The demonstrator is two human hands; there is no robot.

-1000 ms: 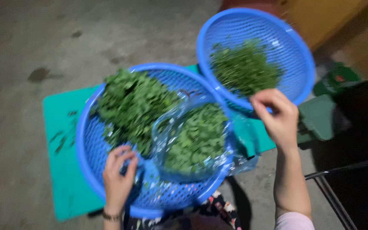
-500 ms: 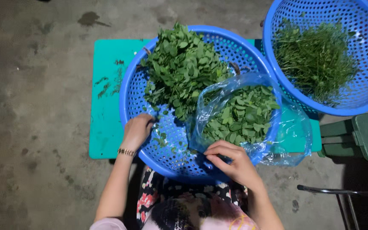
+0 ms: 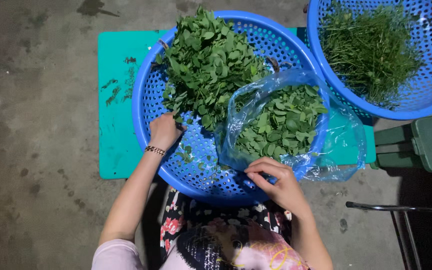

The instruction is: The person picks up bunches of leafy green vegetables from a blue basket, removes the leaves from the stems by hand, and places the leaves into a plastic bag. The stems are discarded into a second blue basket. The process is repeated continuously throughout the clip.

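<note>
Sitting in the middle of the view, a round blue perforated basket (image 3: 196, 165) is resting on a teal mat (image 3: 118, 100) spread over the grey concrete floor (image 3: 36, 125). Filling its 11-to-12 o'clock part is a heap of leafy green sprigs (image 3: 208, 62), the leaves small, oval and fresh on thin stems. Lying at about 3 o'clock inside the basket is a clear plastic bag (image 3: 333, 150), its mouth spread open and its far side spilling over the rim onto the mat, with a mound of plucked green leaves (image 3: 281, 122) showing inside it.

The left hand (image 3: 165, 131), wearing a thin bracelet at the wrist, is reaching to the 9 o'clock side of the basket; its fingers are curled together against the lower edge of the sprig heap, though whether they are pinching a stem cannot be told. The right hand (image 3: 276, 185) is resting at the 5 o'clock rim, its fingers bent and drawn close, touching the near edge of the bag; a firm grip on the plastic cannot be made out.

The sprig heap is lying at 1 o'clock from the left hand, touching it. The bagged leaves are lying at 12 o'clock from the right hand, just beside it.

A second blue basket (image 3: 426, 100), holding thin green stems (image 3: 371, 47), is sitting at the 2 o'clock corner.
</note>
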